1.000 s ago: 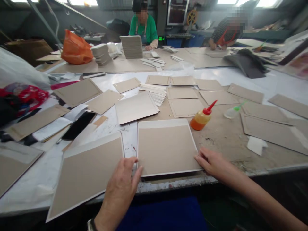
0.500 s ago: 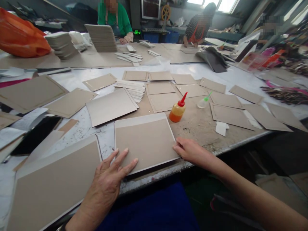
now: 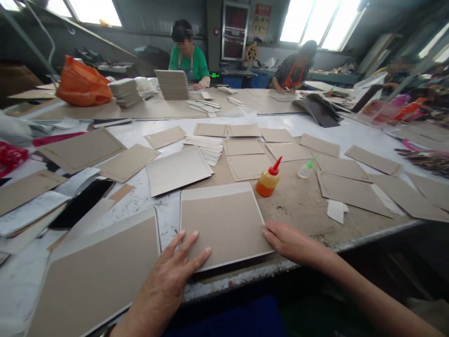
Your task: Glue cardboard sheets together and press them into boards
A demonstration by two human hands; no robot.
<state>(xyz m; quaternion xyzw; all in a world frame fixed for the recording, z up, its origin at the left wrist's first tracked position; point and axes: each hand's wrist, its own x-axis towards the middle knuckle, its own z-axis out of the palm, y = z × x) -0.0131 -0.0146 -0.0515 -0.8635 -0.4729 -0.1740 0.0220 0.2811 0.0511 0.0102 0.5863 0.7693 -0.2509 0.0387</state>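
Note:
A grey-brown cardboard panel (image 3: 222, 220) with pale edges lies in front of me at the table's near edge. My left hand (image 3: 171, 271) rests on its lower left corner, fingers spread. At the right edge, my right hand (image 3: 286, 239) pinches the panel between thumb and curled fingers; the fingertips are partly hidden. Beyond the panel stands a glue bottle (image 3: 267, 183) with amber liquid and a red nozzle. A small clear bottle (image 3: 304, 171) with a green tip is farther right. To the left lies a larger cardboard panel (image 3: 101, 267), partly covered by my left forearm.
Several smaller cardboard pieces (image 3: 243, 167) spread across the table. A silvery-grey sheet (image 3: 177, 171), a strip stack (image 3: 206, 147) and a black phone-like slab (image 3: 82, 204) lie left. Across the table, one person in green (image 3: 191, 63) and another in an orange apron (image 3: 294, 77) sit working.
My view has tilted up and turned slightly left, so the scene sits lower and farther right. Both hands keep their places on the panel.

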